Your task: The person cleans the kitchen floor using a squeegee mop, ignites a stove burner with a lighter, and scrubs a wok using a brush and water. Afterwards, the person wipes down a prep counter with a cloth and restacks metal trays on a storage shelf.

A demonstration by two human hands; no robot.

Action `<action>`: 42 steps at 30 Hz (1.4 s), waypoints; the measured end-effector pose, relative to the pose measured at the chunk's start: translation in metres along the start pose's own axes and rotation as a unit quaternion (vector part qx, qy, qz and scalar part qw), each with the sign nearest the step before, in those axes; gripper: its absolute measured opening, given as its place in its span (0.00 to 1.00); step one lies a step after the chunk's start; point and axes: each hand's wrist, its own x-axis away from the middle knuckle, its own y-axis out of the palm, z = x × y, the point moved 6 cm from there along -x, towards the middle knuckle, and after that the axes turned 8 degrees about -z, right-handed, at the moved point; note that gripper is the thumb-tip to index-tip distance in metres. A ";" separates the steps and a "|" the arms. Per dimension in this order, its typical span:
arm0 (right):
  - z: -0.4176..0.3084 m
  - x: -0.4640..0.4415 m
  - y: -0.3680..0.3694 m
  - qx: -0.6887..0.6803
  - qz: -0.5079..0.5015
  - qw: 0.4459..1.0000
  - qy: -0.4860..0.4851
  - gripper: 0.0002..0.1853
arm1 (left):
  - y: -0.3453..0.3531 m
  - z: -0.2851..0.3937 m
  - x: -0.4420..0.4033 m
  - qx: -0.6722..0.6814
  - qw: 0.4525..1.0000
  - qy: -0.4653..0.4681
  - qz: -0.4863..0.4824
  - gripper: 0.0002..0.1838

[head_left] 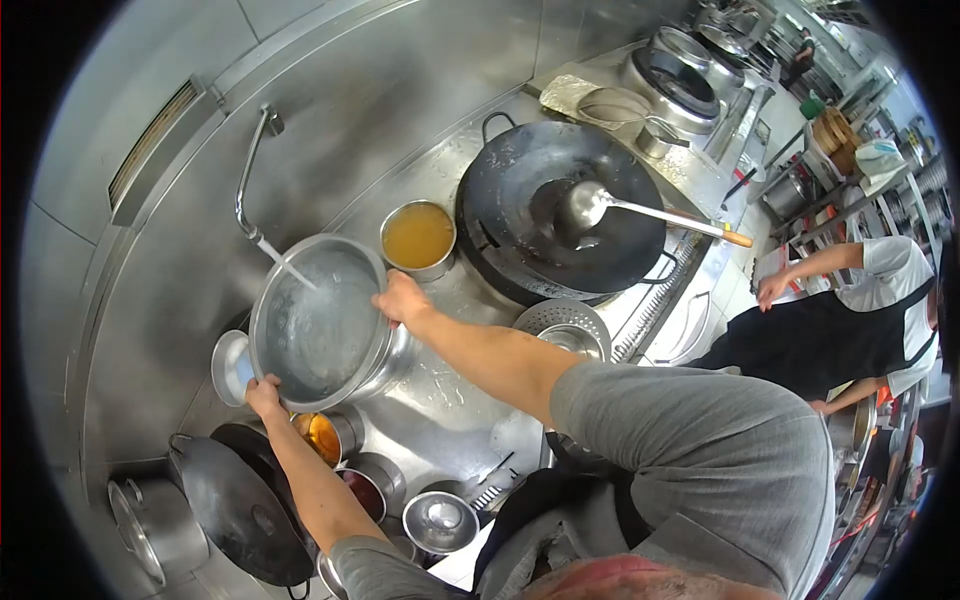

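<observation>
A large metal basin (325,350) with water in it is tilted toward me under a wall faucet (243,195), whose stream runs into it. My right hand (403,300) is closed on the basin's right rim. At the lower left rim, my left hand (265,395) is closed on it too, its fingers partly hidden. Just beyond my left hand stands a smaller bowl (231,368) with something pale in it. A metal pot of yellowish liquid (418,238) is close to my right hand. What supports the basin from below is partly hidden.
A black wok (510,215) sits on the burner with a ladle (590,208) in it. Below it is a perforated strainer (565,322). Several pots and another wok (240,510) stand at lower left. A co-worker in an apron (830,335) stands at the right.
</observation>
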 end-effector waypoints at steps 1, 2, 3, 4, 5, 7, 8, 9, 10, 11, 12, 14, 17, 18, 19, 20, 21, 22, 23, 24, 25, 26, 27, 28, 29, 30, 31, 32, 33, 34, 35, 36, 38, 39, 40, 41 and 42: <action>-0.002 0.001 -0.001 -0.019 -0.013 1.000 -0.007 0.17 | 0.001 -0.003 0.003 0.051 0.999 0.000 0.004 0.19; -0.004 0.002 -0.006 -0.022 -0.005 1.000 -0.011 0.17 | 0.002 -0.004 0.005 0.101 0.995 0.001 0.007 0.17; -0.006 0.007 -0.007 -0.035 -0.016 0.999 -0.017 0.18 | 0.001 -0.007 0.009 0.099 0.995 0.005 0.002 0.17; -0.005 0.011 -0.008 -0.048 -0.027 0.998 -0.023 0.18 | -0.002 -0.009 0.013 0.090 0.996 0.014 0.007 0.16; -0.003 0.016 -0.012 -0.045 -0.019 0.998 -0.035 0.17 | -0.005 -0.008 0.017 0.078 0.997 0.024 0.012 0.15; 0.001 0.032 -0.020 -0.064 -0.017 0.997 -0.037 0.17 | -0.008 -0.002 0.034 0.084 0.996 0.036 0.010 0.14; 0.001 0.040 -0.024 -0.075 -0.021 0.996 -0.040 0.17 | -0.009 0.003 0.043 0.097 0.994 0.045 0.013 0.14; 0.002 0.049 -0.029 -0.080 -0.018 0.996 -0.042 0.17 | -0.004 0.022 0.072 0.124 0.992 0.019 0.023 0.14; 0.003 0.058 -0.032 -0.102 -0.027 0.994 -0.041 0.15 | -0.004 0.026 0.083 0.121 0.992 0.024 0.021 0.14; 0.005 0.068 -0.036 -0.126 -0.034 0.991 -0.040 0.13 | -0.007 0.028 0.093 0.109 0.994 0.022 0.019 0.14; 0.005 0.080 -0.042 -0.133 -0.030 0.990 -0.042 0.13 | -0.007 0.032 0.105 0.096 0.995 0.020 0.016 0.14; 0.007 0.106 -0.053 -0.158 -0.044 0.985 -0.054 0.13 | -0.003 0.038 0.132 0.099 0.995 0.028 0.005 0.14; 0.012 0.154 -0.082 -0.189 -0.048 0.979 -0.055 0.13 | 0.005 0.049 0.174 0.084 0.996 0.040 0.001 0.14; 0.014 0.169 -0.096 -0.195 -0.043 0.978 -0.059 0.13 | 0.009 0.054 0.191 0.076 0.996 0.045 -0.001 0.13; 0.018 0.186 -0.107 -0.205 -0.047 0.976 -0.058 0.13 | 0.012 0.059 0.209 0.065 0.997 0.051 -0.003 0.12; 0.022 0.203 -0.117 -0.218 -0.051 0.973 -0.056 0.13 | 0.014 0.064 0.226 0.052 0.997 0.057 -0.006 0.11; 0.024 0.223 -0.130 -0.230 -0.045 0.970 -0.059 0.13 | 0.016 0.065 0.238 0.038 0.997 0.064 0.004 0.09; 0.026 0.243 -0.146 -0.234 -0.046 0.969 -0.065 0.12 | 0.020 0.066 0.251 0.029 0.997 0.073 -0.002 0.09; 0.029 0.261 -0.161 -0.236 -0.046 0.968 -0.073 0.12 | 0.026 0.068 0.265 0.034 0.996 0.081 -0.011 0.09; 0.036 0.277 -0.176 -0.243 -0.038 0.966 -0.080 0.12 | 0.036 0.075 0.284 0.040 0.995 0.088 -0.018 0.08; 0.039 0.294 -0.191 -0.259 -0.044 0.960 -0.101 0.12 | 0.048 0.080 0.304 0.063 0.993 0.092 -0.036 0.09; 0.042 0.310 -0.205 -0.273 -0.050 0.953 -0.122 0.12 | 0.058 0.087 0.325 0.062 0.992 0.102 -0.040 0.09; 0.044 0.327 -0.223 -0.277 -0.044 0.951 -0.130 0.12 | 0.071 0.096 0.347 0.075 0.990 0.103 -0.054 0.09; 0.043 0.347 -0.242 -0.284 -0.047 0.947 -0.145 0.11 | 0.086 0.106 0.372 0.085 0.988 0.104 -0.069 0.09; 0.044 0.368 -0.260 -0.292 -0.049 0.942 -0.158 0.11 | 0.101 0.118 0.399 0.069 0.987 0.117 -0.082 0.08; 0.047 0.388 -0.279 -0.297 -0.039 0.940 -0.162 0.11 | 0.116 0.125 0.419 0.065 0.986 0.123 -0.091 0.08; 0.048 0.407 -0.298 -0.290 -0.033 0.941 -0.171 0.12 | 0.131 0.131 0.438 0.076 0.984 0.129 -0.096 0.08; 0.049 0.425 -0.315 -0.284 -0.028 0.941 -0.179 0.12 | 0.143 0.135 0.454 0.086 0.982 0.135 -0.099 0.08; 0.052 0.443 -0.333 -0.287 -0.020 0.940 -0.183 0.12 | 0.153 0.137 0.464 0.084 0.981 0.140 -0.106 0.08; 0.055 0.461 -0.352 -0.296 -0.011 0.935 -0.196 0.12 | 0.165 0.140 0.472 0.041 0.980 0.161 -0.112 0.07; 0.059 0.476 -0.369 -0.304 -0.001 0.929 -0.209 0.12 | 0.178 0.146 0.479 -0.002 0.976 0.184 -0.118 0.07; 0.064 0.487 -0.385 -0.304 0.007 0.928 -0.214 0.12 | 0.195 0.153 0.493 -0.001 0.974 0.190 -0.125 0.07; 0.079 0.507 -0.421 -0.306 0.050 0.930 -0.200 0.13 | 0.240 0.157 0.525 0.068 0.971 0.137 -0.183 0.06; 0.086 0.517 -0.437 -0.298 0.063 0.934 -0.185 0.13 | 0.258 0.157 0.528 0.088 0.966 0.136 -0.200 0.07; 0.089 0.530 -0.453 -0.305 0.067 0.933 -0.182 0.13 | 0.275 0.160 0.534 0.080 0.966 0.134 -0.204 0.07; 0.091 0.543 -0.469 -0.314 0.085 0.927 -0.187 0.14 | 0.295 0.164 0.540 0.080 0.965 0.137 -0.207 0.07; 0.097 0.551 -0.484 -0.322 0.103 0.921 -0.192 0.14 | 0.316 0.170 0.546 0.081 0.964 0.139 -0.211 0.08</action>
